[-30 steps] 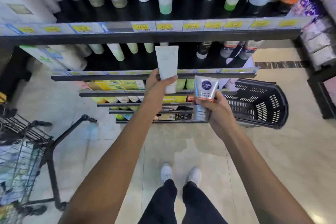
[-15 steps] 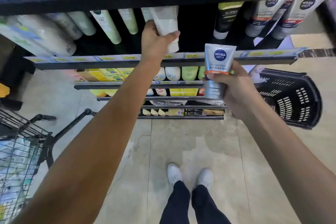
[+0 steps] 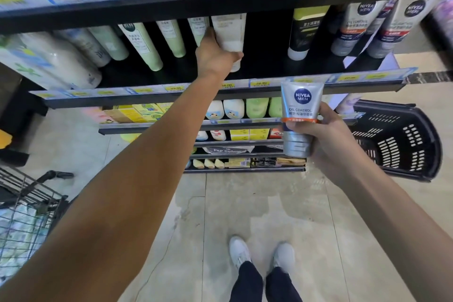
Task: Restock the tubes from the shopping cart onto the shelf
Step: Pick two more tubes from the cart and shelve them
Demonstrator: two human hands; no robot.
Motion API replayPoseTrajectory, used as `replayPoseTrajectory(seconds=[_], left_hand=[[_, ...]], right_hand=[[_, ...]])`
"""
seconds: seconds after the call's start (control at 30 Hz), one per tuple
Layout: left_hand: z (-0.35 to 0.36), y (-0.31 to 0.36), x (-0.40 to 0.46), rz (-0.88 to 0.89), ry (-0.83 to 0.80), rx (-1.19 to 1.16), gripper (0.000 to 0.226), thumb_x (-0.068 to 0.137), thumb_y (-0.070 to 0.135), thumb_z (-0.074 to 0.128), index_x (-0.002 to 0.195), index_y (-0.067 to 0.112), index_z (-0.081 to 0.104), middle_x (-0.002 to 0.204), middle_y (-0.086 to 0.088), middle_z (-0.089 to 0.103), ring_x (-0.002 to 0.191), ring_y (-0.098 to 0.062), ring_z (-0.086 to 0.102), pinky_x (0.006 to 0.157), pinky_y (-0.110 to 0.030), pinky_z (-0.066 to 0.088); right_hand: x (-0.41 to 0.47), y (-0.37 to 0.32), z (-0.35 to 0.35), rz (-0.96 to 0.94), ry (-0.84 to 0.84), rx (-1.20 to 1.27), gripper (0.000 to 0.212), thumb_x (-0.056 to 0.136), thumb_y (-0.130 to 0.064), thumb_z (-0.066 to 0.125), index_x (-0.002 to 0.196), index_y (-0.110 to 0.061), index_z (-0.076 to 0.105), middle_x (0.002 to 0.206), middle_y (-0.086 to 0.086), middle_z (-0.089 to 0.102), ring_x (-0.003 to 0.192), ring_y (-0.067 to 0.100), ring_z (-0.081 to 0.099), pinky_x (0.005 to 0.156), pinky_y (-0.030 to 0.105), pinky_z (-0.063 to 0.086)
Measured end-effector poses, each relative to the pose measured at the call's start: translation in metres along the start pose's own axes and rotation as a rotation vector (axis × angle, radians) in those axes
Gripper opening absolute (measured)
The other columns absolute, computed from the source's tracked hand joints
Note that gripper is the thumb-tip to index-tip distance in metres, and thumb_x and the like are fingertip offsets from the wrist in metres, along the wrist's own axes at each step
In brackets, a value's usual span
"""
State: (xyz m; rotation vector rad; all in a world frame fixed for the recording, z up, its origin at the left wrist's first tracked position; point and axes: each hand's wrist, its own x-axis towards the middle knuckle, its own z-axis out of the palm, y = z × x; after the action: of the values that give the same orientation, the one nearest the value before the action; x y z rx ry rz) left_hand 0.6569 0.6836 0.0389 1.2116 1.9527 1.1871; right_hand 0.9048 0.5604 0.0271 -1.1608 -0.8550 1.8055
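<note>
My left hand (image 3: 215,56) reaches deep into the black shelf (image 3: 220,95) and grips a white tube (image 3: 229,32), cap end down, beside a row of pale green tubes (image 3: 171,37). My right hand (image 3: 326,140) holds a silver Nivea Men tube (image 3: 300,117) upright in front of the shelf edge, lower and to the right. Matching Nivea Men tubes (image 3: 355,27) stand at the shelf's right end. The wire shopping cart (image 3: 22,218) is at the lower left with packets inside.
A black plastic basket (image 3: 402,140) lies on the floor at the right. A dark tube with a yellow top (image 3: 304,32) stands between the white tube and the Nivea row, with a gap on its left. Lower shelves hold boxes and bottles. My feet stand on tiled floor.
My left hand has carried the white tube from in front of the shelf edge up into the shelf. My right hand with the Nivea tube stayed by the shelf front. The view moved closer.
</note>
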Motion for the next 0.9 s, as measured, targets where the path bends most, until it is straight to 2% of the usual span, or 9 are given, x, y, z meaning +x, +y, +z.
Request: replayPoseTrajectory(seconds=[0.2,0.3,0.43,0.53,0.6,0.67,0.7,0.77,0.9], left_hand=[[0.006,-0.002,0.012,-0.008,0.019,0.035,0.068,0.072,0.013,0.09,0.13,0.01,0.054,0.128,-0.004,0.067,0.122,-0.021,0.062,0.105,-0.033,0.051],[0.007,-0.005,0.012,-0.001,-0.002,0.028,0.065,0.075,0.012,0.088,0.13,0.009,0.053,0.129,-0.004,0.066,0.122,-0.021,0.062,0.103,-0.029,0.05],[0.008,-0.006,0.012,0.006,-0.013,0.052,0.064,0.077,0.014,0.087,0.131,0.009,0.053,0.132,-0.005,0.065,0.123,-0.02,0.061,0.103,-0.027,0.049],[0.006,-0.008,0.008,-0.014,-0.016,0.075,0.06,0.079,0.015,0.086,0.128,0.008,0.052,0.128,-0.005,0.065,0.118,-0.021,0.062,0.096,-0.023,0.05],[0.003,-0.009,0.0,-0.029,0.003,0.104,0.058,0.079,0.018,0.086,0.123,0.006,0.051,0.117,-0.006,0.066,0.109,-0.023,0.065,0.088,-0.026,0.052],[-0.003,-0.01,-0.016,-0.021,0.036,0.152,0.054,0.082,0.022,0.083,0.122,0.005,0.051,0.104,-0.005,0.065,0.099,-0.025,0.065,0.084,-0.03,0.052],[-0.006,-0.011,-0.025,-0.001,0.053,0.18,0.052,0.084,0.024,0.081,0.123,0.006,0.052,0.102,-0.005,0.065,0.097,-0.025,0.065,0.085,-0.032,0.053],[-0.008,-0.014,-0.044,0.077,0.053,0.224,0.045,0.088,0.026,0.077,0.123,0.007,0.056,0.105,-0.006,0.068,0.098,-0.024,0.067,0.09,-0.039,0.056],[0.005,-0.009,-0.071,0.301,-0.138,0.38,0.039,0.096,0.032,0.07,0.125,0.008,0.063,0.115,-0.01,0.072,0.106,-0.025,0.068,0.092,-0.043,0.056]], right_hand=[[-0.002,0.006,-0.006,-0.002,0.006,-0.008,0.056,0.074,-0.002,0.079,0.126,-0.007,0.06,0.096,0.012,0.069,0.087,0.031,0.062,0.075,0.048,0.046],[0.0,0.011,-0.009,0.004,0.0,0.027,0.054,0.074,0.001,0.08,0.123,-0.002,0.057,0.088,0.015,0.066,0.088,0.036,0.046,0.075,0.052,0.032],[-0.001,0.01,-0.009,-0.003,0.005,0.035,0.058,0.072,0.001,0.082,0.123,-0.003,0.055,0.088,0.015,0.066,0.087,0.037,0.049,0.067,0.045,0.041],[-0.002,0.006,-0.01,-0.014,0.024,0.088,0.057,0.076,0.006,0.078,0.125,0.0,0.049,0.084,0.014,0.063,0.088,0.037,0.04,0.073,0.048,0.032],[-0.003,0.002,-0.011,-0.024,0.068,0.089,0.062,0.074,0.007,0.08,0.126,0.001,0.048,0.087,0.014,0.06,0.083,0.035,0.045,0.07,0.044,0.037],[-0.004,-0.007,-0.013,-0.038,0.111,0.055,0.06,0.075,0.009,0.079,0.127,-0.004,0.053,0.091,0.009,0.066,0.079,0.029,0.061,0.065,0.039,0.052],[-0.005,-0.012,-0.014,-0.042,0.122,0.029,0.06,0.076,0.01,0.078,0.128,-0.007,0.054,0.097,0.009,0.069,0.084,0.025,0.068,0.071,0.042,0.059],[-0.004,-0.021,-0.018,-0.05,0.156,-0.032,0.061,0.076,0.01,0.08,0.127,-0.011,0.055,0.109,0.013,0.073,0.094,0.026,0.072,0.088,0.049,0.061],[0.005,-0.042,-0.031,-0.108,0.263,-0.153,0.06,0.072,0.003,0.087,0.121,-0.016,0.058,0.104,0.006,0.075,0.095,0.024,0.073,0.087,0.049,0.06]])
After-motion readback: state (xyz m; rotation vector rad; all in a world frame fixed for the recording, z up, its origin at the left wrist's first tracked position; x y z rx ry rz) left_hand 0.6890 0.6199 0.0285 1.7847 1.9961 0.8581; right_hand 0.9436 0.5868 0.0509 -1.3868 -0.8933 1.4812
